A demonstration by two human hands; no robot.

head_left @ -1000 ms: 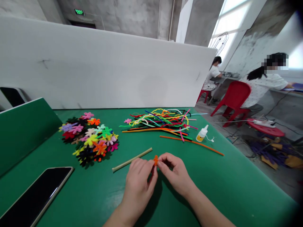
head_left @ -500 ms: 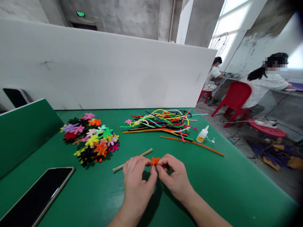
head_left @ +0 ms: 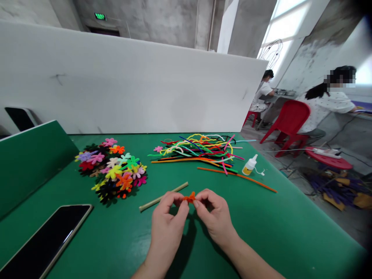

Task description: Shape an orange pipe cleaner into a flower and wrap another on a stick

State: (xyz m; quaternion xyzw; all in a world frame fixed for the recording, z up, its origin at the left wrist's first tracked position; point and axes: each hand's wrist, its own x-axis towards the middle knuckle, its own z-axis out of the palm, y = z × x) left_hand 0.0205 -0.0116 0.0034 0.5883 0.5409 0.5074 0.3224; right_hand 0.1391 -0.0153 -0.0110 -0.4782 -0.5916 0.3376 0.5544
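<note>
Between my two hands, above the green table, is a small orange pipe-cleaner flower. My left hand pinches its left side between thumb and fingers. On its right side the thumb and forefinger of my right hand close in the same way. The flower is tilted, so only some petals show past the fingertips. Just beyond my left hand lies a thin pale stick, partly covered by that hand.
Left of my hands is a heap of colourful pipe-cleaner flowers; a phone lies nearer. Loose pipe cleaners spread along the back, with a single orange one and a glue bottle at right. A white partition stands behind.
The orange flower has turned in my fingers from facing up to a more edge-on tilt. My left thumb and fingers have shifted slightly on it; both hands stay in place.
</note>
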